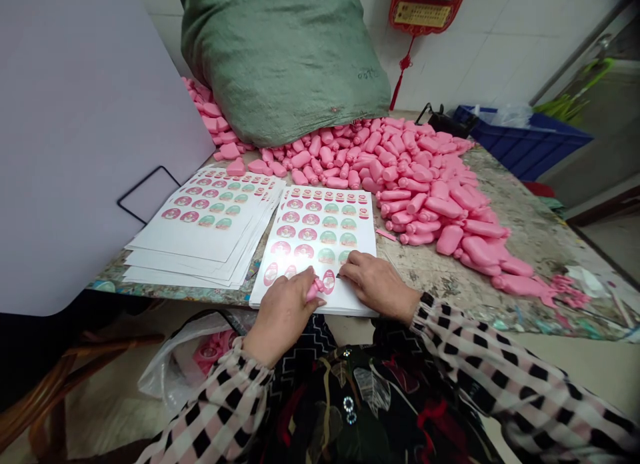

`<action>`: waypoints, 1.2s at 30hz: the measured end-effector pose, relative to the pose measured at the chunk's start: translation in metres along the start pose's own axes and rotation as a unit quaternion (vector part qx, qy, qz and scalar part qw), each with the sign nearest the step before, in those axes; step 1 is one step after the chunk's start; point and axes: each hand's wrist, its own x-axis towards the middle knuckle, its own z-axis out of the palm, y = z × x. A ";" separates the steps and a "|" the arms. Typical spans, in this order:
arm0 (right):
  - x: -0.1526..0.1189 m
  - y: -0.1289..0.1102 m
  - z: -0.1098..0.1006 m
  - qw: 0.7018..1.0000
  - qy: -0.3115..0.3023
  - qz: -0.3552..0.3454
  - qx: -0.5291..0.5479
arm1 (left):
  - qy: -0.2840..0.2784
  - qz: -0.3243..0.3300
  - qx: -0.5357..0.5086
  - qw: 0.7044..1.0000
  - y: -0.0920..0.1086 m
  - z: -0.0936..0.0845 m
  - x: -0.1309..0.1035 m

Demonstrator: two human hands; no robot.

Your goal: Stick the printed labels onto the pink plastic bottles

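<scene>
My left hand (286, 309) is closed around a small pink plastic bottle (315, 289), most of it hidden by the fingers. It rests over the front of a sticker sheet (367, 297) on top of a stack, printed with rows of pink and green labels. My right hand (376, 282) lies on the same sheet, to the right of an oval pink label (329, 281). Its fingers are bent and pressed together, with a small dark tip at them that I cannot identify.
A second stack of label sheets (200, 241) lies to the left, beside a large pale panel (95, 137). Many pink bottles (425, 177) are heaped behind and to the right, under a green sack (285, 57). A blue bin (525, 141) stands at the back right.
</scene>
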 end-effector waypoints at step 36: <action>-0.028 -0.045 0.021 0.992 0.049 0.088 0.073 | 0.011 0.023 -0.024 0.999 0.000 0.000 0.002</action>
